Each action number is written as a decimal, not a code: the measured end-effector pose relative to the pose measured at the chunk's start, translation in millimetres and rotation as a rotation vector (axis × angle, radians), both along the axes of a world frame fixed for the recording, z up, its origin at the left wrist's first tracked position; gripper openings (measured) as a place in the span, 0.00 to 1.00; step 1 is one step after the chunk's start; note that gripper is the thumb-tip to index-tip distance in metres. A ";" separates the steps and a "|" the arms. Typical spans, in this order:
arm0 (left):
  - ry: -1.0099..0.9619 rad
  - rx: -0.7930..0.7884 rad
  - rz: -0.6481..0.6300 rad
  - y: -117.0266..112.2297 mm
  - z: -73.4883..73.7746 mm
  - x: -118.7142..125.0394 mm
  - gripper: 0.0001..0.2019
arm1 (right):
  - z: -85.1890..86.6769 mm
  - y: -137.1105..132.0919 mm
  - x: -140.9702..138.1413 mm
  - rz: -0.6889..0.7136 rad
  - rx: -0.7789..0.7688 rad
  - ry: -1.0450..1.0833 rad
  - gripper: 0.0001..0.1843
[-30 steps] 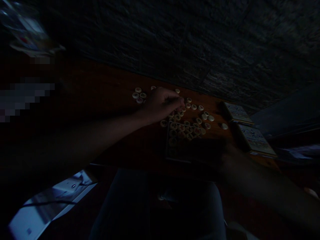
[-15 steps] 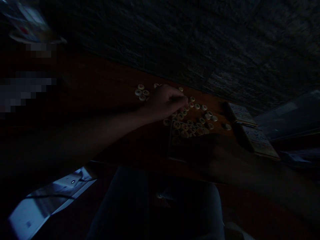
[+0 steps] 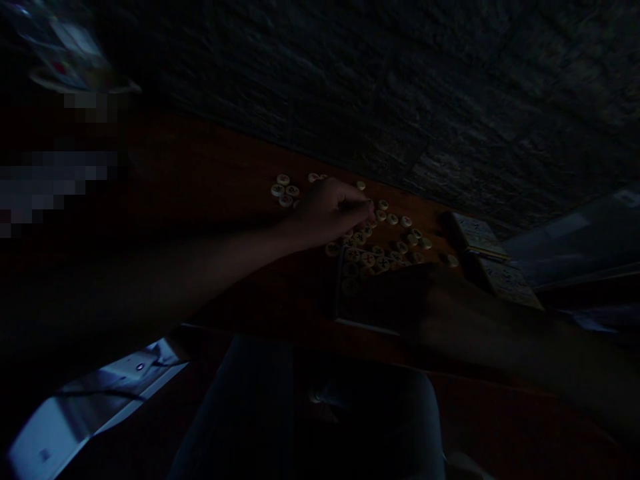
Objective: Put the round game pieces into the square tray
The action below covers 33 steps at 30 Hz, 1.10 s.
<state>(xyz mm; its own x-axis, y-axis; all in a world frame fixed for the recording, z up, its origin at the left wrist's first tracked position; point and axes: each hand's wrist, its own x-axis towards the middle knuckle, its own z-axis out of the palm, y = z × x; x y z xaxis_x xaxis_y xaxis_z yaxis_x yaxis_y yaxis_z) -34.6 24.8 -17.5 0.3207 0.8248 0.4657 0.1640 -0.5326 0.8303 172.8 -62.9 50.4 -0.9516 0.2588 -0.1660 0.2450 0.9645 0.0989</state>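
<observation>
Many round pale xiangqi pieces (image 3: 382, 262) with dark or red characters lie on a dark reddish-brown table. My left hand (image 3: 330, 210) reaches over them, thumb and fingers drawn together in a pinch among the loose pieces. What lies between its fingertips, if anything, is hidden. Low and right of it, my right hand (image 3: 415, 293) is over a shallow tray (image 3: 367, 326) that holds rows of pieces. Deep shadow swallows its fingers. A small group of pieces (image 3: 285, 200) sits left of my left hand, and a few stray pieces (image 3: 407, 221) are scattered to the right.
Two patterned boxes or books (image 3: 479, 233) lie at the table's right end. A rough stone wall (image 3: 320, 80) runs along the back. Far left stands a clear container on a dish (image 3: 83, 83). A lit pale box (image 3: 100, 400) with a cable is at lower left.
The view has shifted slightly. Both hands keep nearly the same places over the pieces and tray; no piece has clearly moved.
</observation>
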 end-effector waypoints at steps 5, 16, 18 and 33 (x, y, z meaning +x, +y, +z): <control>0.009 -0.016 0.001 -0.5 1.0 -0.1 0.12 | -0.1 -2.1 -7.6 0.104 0.061 -0.044 0.13; 0.040 0.059 0.016 -0.2 -1.1 -0.6 0.12 | -5.9 7.1 4.6 0.154 0.066 0.058 0.21; 0.068 0.090 0.011 -2.0 -0.3 -1.2 0.12 | -7.9 7.6 7.6 0.141 0.059 0.084 0.21; 0.138 0.101 0.005 -7.9 0.7 -1.8 0.14 | -15.2 9.0 6.0 0.124 0.003 0.082 0.15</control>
